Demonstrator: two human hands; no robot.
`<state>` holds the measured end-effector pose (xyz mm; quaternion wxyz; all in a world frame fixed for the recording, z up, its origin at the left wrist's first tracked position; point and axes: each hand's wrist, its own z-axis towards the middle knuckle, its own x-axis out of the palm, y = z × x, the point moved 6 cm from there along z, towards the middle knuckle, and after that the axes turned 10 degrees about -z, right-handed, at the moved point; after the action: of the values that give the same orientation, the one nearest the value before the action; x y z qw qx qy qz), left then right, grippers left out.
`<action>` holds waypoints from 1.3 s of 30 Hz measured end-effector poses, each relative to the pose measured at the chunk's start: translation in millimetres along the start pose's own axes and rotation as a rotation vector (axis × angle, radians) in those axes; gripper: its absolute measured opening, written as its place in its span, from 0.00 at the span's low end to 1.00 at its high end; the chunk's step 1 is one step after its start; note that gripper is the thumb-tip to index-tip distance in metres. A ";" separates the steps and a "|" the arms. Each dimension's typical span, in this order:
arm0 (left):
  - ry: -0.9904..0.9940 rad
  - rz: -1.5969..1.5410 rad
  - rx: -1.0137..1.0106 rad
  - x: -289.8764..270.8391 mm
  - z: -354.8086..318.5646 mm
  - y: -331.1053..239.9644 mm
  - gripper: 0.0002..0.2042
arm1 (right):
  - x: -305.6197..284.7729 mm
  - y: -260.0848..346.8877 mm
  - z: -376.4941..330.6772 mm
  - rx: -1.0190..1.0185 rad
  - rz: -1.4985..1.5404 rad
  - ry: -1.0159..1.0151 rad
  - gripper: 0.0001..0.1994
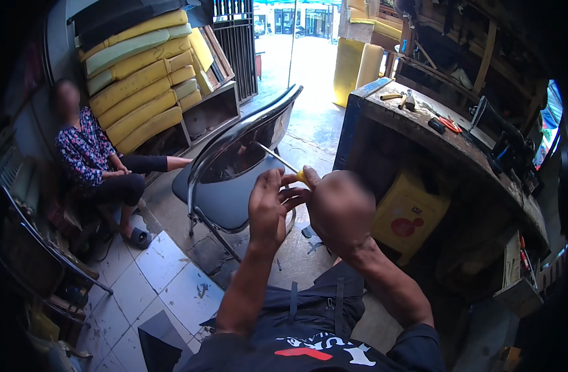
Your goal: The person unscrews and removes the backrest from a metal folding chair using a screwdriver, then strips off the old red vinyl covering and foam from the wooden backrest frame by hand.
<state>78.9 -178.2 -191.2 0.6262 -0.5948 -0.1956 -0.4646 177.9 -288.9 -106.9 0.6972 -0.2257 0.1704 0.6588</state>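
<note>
My right hand, partly blurred, is closed round the yellow handle of a screwdriver. Its long metal shaft points up and to the left, with the tip at the backrest of a chair that has a shiny metal frame and a dark seat. Beside the handle is my left hand, its fingers apart and bent toward the right hand; fingertips reach close to the handle, and whether they touch it I cannot tell. The chair stands just ahead of my hands.
A person sits at the left, before stacked yellow foam pads. To the right, a worn workbench carries pliers, other tools and a dark sewing machine. A yellow container sits beneath it. Another chair stands left.
</note>
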 end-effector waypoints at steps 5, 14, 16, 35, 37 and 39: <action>-0.013 -0.078 -0.102 -12.0 39.2 -9.6 0.10 | 29.4 -23.1 -29.5 0.733 1.170 0.368 0.22; 0.028 -0.128 -0.171 11.9 32.9 -10.4 0.08 | -4.0 -10.4 -24.4 0.152 0.387 0.059 0.25; 0.063 -0.068 -0.135 6.5 37.2 -13.2 0.08 | -5.2 -12.6 -25.8 0.276 0.597 0.093 0.24; 0.032 -0.165 -0.133 2.6 44.4 -15.8 0.06 | -9.8 -6.2 -28.6 0.138 0.498 -0.077 0.18; 0.052 -0.192 -0.127 2.8 44.6 -17.5 0.07 | 7.0 -17.2 -43.4 0.724 1.046 0.216 0.19; 0.053 -0.246 -0.129 6.6 42.2 -14.9 0.07 | 8.9 -17.7 -48.3 0.909 1.181 0.404 0.19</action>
<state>83.0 -139.4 -168.4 0.5300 -0.5928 -0.2201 -0.5651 199.1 -308.0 -150.6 0.2099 0.0952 0.6402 0.7329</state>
